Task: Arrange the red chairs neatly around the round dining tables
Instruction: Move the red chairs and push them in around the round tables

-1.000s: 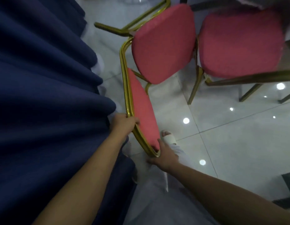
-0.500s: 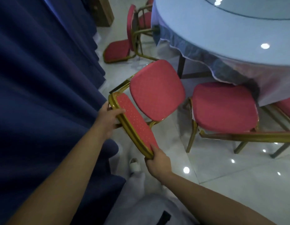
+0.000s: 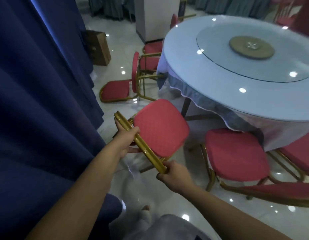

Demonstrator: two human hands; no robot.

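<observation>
A red chair with a gold metal frame stands in front of me, its seat facing the round table. My left hand grips the gold top rail of its backrest near the middle. My right hand holds the near end of the same rail. To its right a second red chair is tucked at the table's edge. Another red chair lies tipped over on the floor at the table's far left side.
A dark blue curtain hangs close on my left. A brown cardboard box and a white pillar stand beyond the fallen chair. More red chairs sit at the right. The glossy tiled floor spreads below.
The view has lifted from the floor to the table. The chair's backrest has come up and turned edge-on, with both hands still holding its rail.
</observation>
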